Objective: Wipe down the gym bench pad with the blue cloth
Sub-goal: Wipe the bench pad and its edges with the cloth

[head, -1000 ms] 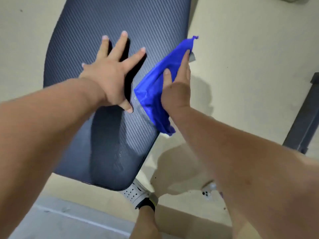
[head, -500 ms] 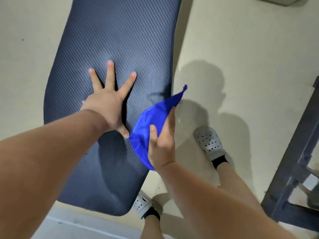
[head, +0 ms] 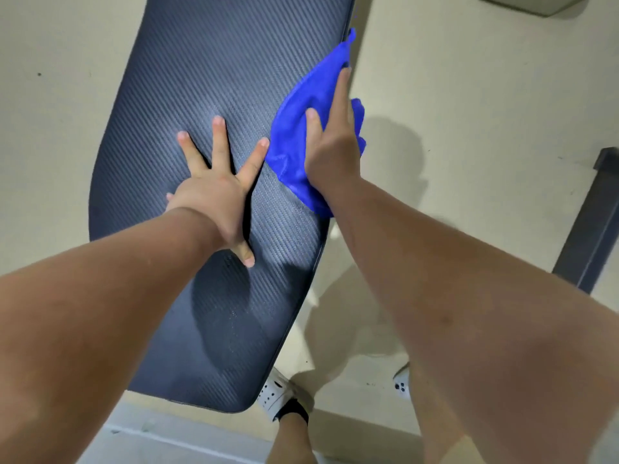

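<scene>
Looking down through the head camera, I see the gym bench pad [head: 214, 95] running away from me, dark with a fine diagonal ribbed texture, its rounded near end just above my feet. My left hand [head: 214, 199] lies flat on the middle of the pad, fingers spread wide and palm down, thumb pointing back toward me, gripping nothing. It casts a dark shadow on the pad below it.

My right hand [head: 330, 152] presses the blue cloth [head: 301, 105] against the pad's right edge. The fingers lie extended and close together on top of the fabric, palm down, flattening it rather than pinching it. The cloth is bunched; part of it rests on the pad surface just beside my left index fingertip, part hangs over the right edge, and one corner sticks up at the far end along the pad's rim.

Below, on the pale floor [head: 469, 95], I see a white perforated shoe [head: 273, 393] with a black sock at the pad's near corner, and a sliver of another shoe [head: 402, 383] behind my right forearm. A dark metal frame [head: 589, 229] stands at the right, well apart from the pad.
</scene>
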